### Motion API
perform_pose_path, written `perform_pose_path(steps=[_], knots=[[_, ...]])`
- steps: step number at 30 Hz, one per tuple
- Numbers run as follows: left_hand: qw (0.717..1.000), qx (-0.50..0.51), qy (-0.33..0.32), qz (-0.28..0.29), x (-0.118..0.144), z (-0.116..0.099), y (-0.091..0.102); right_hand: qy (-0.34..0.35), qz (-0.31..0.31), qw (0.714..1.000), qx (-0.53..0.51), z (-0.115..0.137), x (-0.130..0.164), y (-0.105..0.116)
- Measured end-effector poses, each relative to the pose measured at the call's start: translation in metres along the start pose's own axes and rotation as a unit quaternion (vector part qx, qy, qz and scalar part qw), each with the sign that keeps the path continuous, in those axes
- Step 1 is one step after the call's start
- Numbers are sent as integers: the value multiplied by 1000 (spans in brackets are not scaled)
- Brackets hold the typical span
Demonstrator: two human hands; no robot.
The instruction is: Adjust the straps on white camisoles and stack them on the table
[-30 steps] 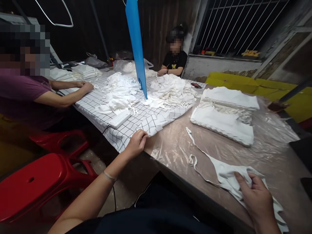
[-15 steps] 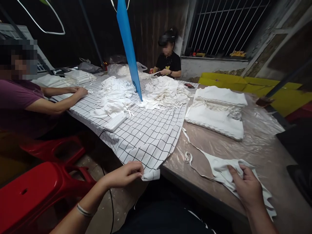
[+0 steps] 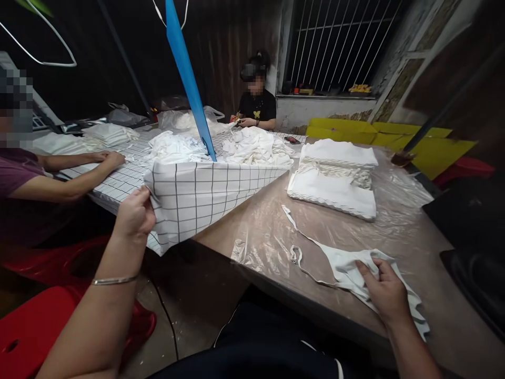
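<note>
My left hand (image 3: 137, 213) is closed on the edge of a white tablecloth with a black grid (image 3: 205, 197), holding its near corner up off the table. Beneath the lifted cloth, the brown tabletop (image 3: 252, 223) shows under clear plastic film. On the right, my right hand (image 3: 384, 292) grips a white garment with thin straps (image 3: 345, 266) between thumb and fingers. The garment lies on the plastic, its straps trailing toward the left. Beyond it sit stacks of folded white garments (image 3: 333, 192).
Loose white fabric piles (image 3: 258, 147) lie on the cloth around a hanging blue strip (image 3: 191, 84). One person (image 3: 258, 105) sits across the table; another person's forearm (image 3: 82, 176) rests at the left. Red stools (image 3: 43, 326) stand at lower left, with a black cable (image 3: 163, 305) on the floor.
My left hand has moved left and up, peeling the tablecloth's corner back from the table. My right hand stays on the white garment. The view has shifted slightly right.
</note>
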State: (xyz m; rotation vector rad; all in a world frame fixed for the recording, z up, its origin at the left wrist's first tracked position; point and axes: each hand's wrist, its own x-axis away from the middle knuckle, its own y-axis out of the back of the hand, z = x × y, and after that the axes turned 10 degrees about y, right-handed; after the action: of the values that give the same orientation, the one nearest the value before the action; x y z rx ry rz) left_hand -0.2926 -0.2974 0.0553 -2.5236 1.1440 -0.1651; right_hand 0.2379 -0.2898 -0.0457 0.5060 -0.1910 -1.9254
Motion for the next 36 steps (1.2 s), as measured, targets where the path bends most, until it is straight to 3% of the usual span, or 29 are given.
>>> perform_pose_path(steps=[3, 5, 9, 11, 13, 15, 19, 23, 25, 28, 32, 36], knots=[[996, -32, -81, 19, -5, -28, -11, 2, -4, 1000, -5, -2, -1, 0], [991, -72, -97, 52, 7, -34, -14, 1, -5, 1000, -18, -3, -2, -1], [968, -157, 59, 187, 67, -11, -14, -17, -8, 998, -53, -8, -3, -1], [915, -235, 119, 306, 103, 8, -13, -24, -12, 997, -68, -11, -3, -1], [833, -328, 134, 426, 135, 27, -13, -28, -22, 996, -84, -14, -3, -1], [753, -409, 124, 500, 155, 46, -14, -38, -36, 993, -108, -14, -4, 0], [645, -538, 71, 538, 164, 79, -9, -90, -68, 977, -182, -2, -12, 6], [588, -599, 62, 540, 158, 88, -18, -114, -67, 957, -259, 28, -26, 21], [595, -575, 71, 558, 156, 80, -38, -128, -43, 946, -296, 43, -36, 30], [653, -465, 58, 595, 159, 62, -87, -125, -16, 936, -329, 65, -50, 44], [726, -299, -3, 619, 167, 41, -172, -77, 72, 940, -324, 101, -63, 62], [765, -173, -84, 615, 165, 30, -265, -31, 205, 939, -275, 148, -76, 79]])
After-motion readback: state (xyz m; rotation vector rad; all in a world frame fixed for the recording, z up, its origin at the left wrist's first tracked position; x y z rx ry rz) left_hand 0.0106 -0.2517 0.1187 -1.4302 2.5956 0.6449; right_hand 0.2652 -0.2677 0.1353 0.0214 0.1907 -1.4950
